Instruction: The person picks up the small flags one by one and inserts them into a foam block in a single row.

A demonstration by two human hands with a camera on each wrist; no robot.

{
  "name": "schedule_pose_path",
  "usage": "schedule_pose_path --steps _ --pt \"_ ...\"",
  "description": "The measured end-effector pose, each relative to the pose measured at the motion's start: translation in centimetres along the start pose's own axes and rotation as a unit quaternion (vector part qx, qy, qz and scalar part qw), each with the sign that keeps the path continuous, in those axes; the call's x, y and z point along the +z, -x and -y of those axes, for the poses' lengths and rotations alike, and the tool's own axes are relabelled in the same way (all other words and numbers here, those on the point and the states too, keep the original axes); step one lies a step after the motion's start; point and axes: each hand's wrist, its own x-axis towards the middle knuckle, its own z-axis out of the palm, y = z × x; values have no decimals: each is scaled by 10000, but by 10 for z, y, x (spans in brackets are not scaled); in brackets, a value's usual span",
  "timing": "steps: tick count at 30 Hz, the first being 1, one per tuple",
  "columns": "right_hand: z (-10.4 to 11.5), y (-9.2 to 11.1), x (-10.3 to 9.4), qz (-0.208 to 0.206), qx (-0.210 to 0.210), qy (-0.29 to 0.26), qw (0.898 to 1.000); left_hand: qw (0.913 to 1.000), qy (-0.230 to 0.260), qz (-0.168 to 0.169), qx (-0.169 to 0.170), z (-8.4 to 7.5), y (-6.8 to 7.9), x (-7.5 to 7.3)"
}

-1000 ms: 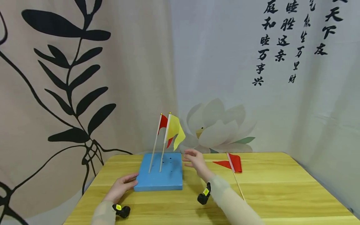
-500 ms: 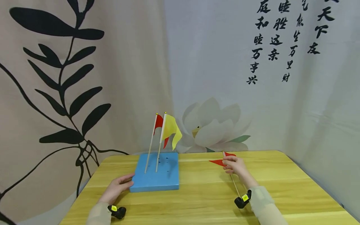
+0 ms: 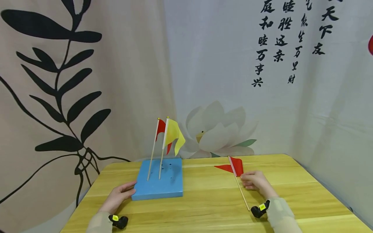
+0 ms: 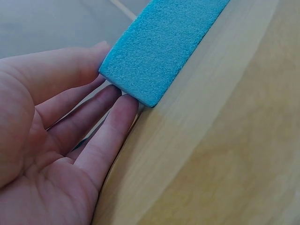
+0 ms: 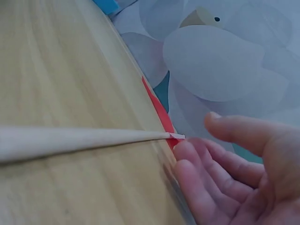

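At the left edge of a blue foam block (image 3: pixel 166 187), my left hand (image 3: pixel 116 197) rests its thumb and relaxed fingers (image 4: pixel 108 126) against the side; the left wrist view shows the block's end (image 4: pixel 159 51) at the fingertips. A red flag (image 3: pixel 165 129) and a yellow flag (image 3: pixel 174 136), both on thin sticks, stand upright in the block. On the table to the right lies another red flag (image 3: pixel 237 166) with a bare wooden stick (image 5: pixel 84 142). My right hand (image 3: pixel 257 183) is beside its cloth, fingertips right at the edge, thumb spread apart from the fingers.
The wooden table (image 3: pixel 209 210) ends at a back edge near a hanging curtain (image 3: pixel 134 81) printed with leaves, a lotus and characters. Several small holes (image 3: pixel 170 168) show in the block's top. A black wrist camera (image 3: pixel 119 222) sits on each wrist.
My right hand has moved from beside the blue block over the lying red flag, then down to its right side. My left hand stays at the block. The head view has shifted slightly.
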Motion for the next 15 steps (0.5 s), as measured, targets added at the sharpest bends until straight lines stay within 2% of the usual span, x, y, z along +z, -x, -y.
schedule_pose_path --steps 8,15 --pt "-4 -1 10 -57 -148 515 9985 10000 39 -5 30 0 0 -4" --pt "-1 -1 22 -578 -167 1492 9870 10000 59 62 -45 2 -2 -3"
